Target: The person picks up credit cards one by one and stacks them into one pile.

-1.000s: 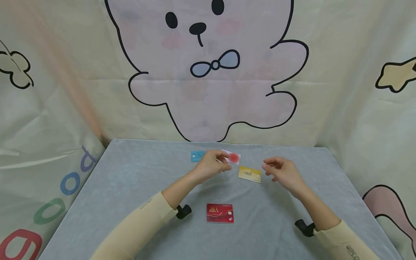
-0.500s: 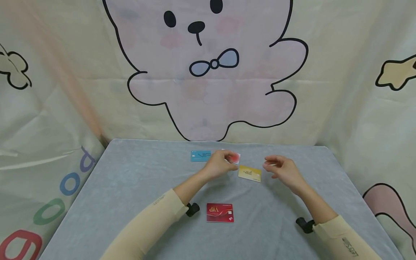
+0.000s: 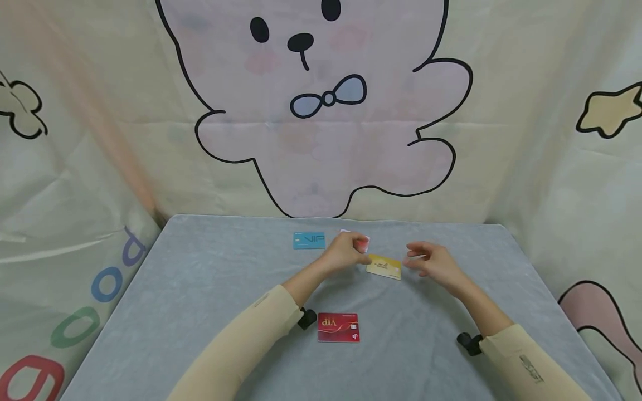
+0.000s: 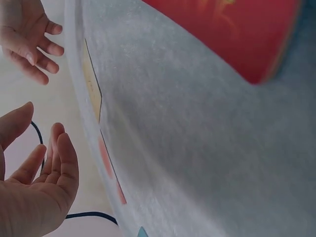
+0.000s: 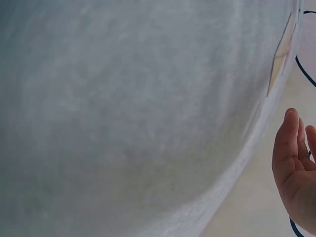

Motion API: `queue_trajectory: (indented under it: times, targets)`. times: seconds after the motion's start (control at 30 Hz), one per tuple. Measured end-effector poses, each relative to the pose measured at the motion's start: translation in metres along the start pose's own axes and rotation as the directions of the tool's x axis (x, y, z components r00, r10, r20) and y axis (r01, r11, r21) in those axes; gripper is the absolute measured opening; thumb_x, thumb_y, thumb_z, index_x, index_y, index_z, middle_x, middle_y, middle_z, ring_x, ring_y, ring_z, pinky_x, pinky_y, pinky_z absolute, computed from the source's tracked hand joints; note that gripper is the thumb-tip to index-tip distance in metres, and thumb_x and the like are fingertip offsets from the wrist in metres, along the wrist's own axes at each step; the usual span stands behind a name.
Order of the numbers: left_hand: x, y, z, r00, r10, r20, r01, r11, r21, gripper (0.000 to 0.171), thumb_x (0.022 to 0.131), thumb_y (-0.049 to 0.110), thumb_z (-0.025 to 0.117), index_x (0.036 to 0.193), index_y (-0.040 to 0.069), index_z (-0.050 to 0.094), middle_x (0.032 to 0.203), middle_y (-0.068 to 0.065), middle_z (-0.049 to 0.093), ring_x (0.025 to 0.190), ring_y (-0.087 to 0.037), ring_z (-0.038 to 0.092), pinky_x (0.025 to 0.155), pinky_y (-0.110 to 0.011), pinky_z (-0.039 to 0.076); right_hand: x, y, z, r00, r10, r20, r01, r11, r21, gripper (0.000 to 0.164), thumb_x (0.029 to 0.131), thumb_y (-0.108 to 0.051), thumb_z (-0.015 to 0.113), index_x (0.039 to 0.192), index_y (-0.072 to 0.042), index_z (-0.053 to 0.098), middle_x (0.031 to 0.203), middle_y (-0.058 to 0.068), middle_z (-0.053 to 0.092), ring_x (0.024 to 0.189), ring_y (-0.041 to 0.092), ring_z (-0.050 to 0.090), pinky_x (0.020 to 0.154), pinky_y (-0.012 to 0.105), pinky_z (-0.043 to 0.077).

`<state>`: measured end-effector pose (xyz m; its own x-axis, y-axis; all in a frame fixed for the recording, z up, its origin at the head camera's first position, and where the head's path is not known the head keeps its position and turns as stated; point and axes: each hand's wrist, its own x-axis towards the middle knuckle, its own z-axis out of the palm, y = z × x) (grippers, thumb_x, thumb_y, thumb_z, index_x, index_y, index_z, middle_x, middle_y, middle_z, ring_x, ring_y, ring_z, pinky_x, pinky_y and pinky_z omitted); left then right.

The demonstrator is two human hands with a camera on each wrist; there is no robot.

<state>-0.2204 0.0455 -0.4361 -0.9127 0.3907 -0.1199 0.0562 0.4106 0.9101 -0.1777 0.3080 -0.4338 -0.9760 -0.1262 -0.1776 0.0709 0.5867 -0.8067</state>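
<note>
My left hand (image 3: pixel 346 250) hovers over the back middle of the table, partly covering a whitish card with a red spot (image 3: pixel 366 245). In the left wrist view the left hand (image 4: pixel 42 182) has its thumb and fingers apart, with nothing between them. A yellow card (image 3: pixel 385 268) lies on the cloth between my two hands. Just right of it is my right hand (image 3: pixel 433 264), fingers loosely bent and holding nothing. The right wrist view shows this hand (image 5: pixel 296 170) raised off the cloth near the yellow card (image 5: pixel 280 57).
A blue VIP card (image 3: pixel 308 240) lies at the back, left of my left hand. Nearer the front is a red VIP card (image 3: pixel 338 327). Grey-blue cloth covers the table (image 3: pixel 225 267). A printed curtain (image 3: pixel 321 161) hangs behind it.
My left hand has moved right, uncovering the blue card and covering more of the red-spotted card. The right hand has stayed almost where it was. The cards lie still.
</note>
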Motion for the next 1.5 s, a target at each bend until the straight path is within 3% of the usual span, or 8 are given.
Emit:
queue_trajectory:
  times: [0.1,0.4,0.57,0.9,1.13,1.37,1.5]
  targets:
    - [0.006,-0.002,0.003,1.000,-0.016,0.014,0.016,0.999,-0.035,0.056,0.084,0.002,0.086,0.137,0.001,0.066,0.096,-0.006,0.064,0.085,-0.017,0.057,0.068,-0.026,0.048,0.002,0.001,0.002,1.000,0.011,0.023,-0.011,1.000,-0.012,0.064,0.097,-0.021,0.076,0.149,0.006,0.050,0.139,0.028,0.059,0.118,0.036,0.062,0.077,0.037,0.057]
    - [0.018,-0.008,0.011,0.997,-0.079,0.013,0.079,0.997,-0.024,0.052,0.080,0.001,0.088,0.129,-0.001,0.069,0.090,-0.005,0.062,0.071,-0.013,0.056,0.060,-0.022,0.049,0.012,0.008,0.005,0.995,0.039,0.093,-0.034,0.998,-0.058,0.061,0.095,-0.019,0.077,0.145,0.007,0.054,0.136,0.027,0.062,0.115,0.033,0.062,0.075,0.037,0.056]
    - [0.022,-0.013,0.014,0.991,-0.134,0.017,0.135,0.989,-0.058,0.047,0.077,-0.003,0.087,0.121,-0.002,0.070,0.098,-0.005,0.063,0.073,-0.014,0.057,0.061,-0.022,0.050,0.016,0.012,0.006,0.992,0.042,0.119,-0.034,0.997,-0.068,0.062,0.093,-0.019,0.079,0.143,0.007,0.055,0.131,0.025,0.064,0.109,0.030,0.062,0.073,0.037,0.055]
    - [0.028,-0.019,0.024,0.990,-0.143,-0.009,0.143,0.989,0.041,0.041,0.076,-0.003,0.089,0.114,0.000,0.076,0.105,-0.005,0.069,0.071,-0.015,0.057,0.059,-0.022,0.049,0.019,0.018,0.013,0.993,0.017,0.120,-0.003,0.993,-0.119,0.059,0.090,-0.016,0.083,0.137,0.009,0.060,0.118,0.018,0.067,0.091,0.022,0.059,0.063,0.032,0.051]
    - [0.029,-0.017,0.028,0.988,-0.150,-0.029,0.152,0.970,0.190,0.039,0.077,0.003,0.091,0.113,0.007,0.078,0.113,-0.001,0.071,0.090,-0.016,0.058,0.073,-0.025,0.052,0.022,0.018,0.016,0.994,-0.043,0.103,0.063,0.980,-0.191,0.054,0.085,-0.013,0.087,0.127,0.012,0.065,0.108,0.016,0.068,0.094,0.024,0.059,0.078,0.035,0.050]
    - [0.028,-0.014,0.029,0.985,-0.171,-0.016,0.170,0.962,0.213,0.042,0.078,0.003,0.090,0.117,0.008,0.077,0.115,-0.002,0.070,0.089,-0.016,0.058,0.074,-0.026,0.052,0.024,0.017,0.017,0.994,-0.043,0.102,0.066,0.970,-0.232,0.054,0.083,-0.011,0.089,0.126,0.011,0.066,0.105,0.013,0.065,0.093,0.025,0.055,0.080,0.037,0.046]
    - [0.028,-0.013,0.029,0.989,-0.150,-0.007,0.147,0.960,0.239,0.043,0.078,0.003,0.090,0.119,0.007,0.077,0.116,-0.003,0.071,0.087,-0.016,0.057,0.073,-0.025,0.051,0.024,0.018,0.018,0.993,-0.050,0.103,0.074,0.968,-0.240,0.055,0.083,-0.010,0.089,0.127,0.012,0.065,0.105,0.013,0.064,0.093,0.025,0.055,0.080,0.038,0.046]
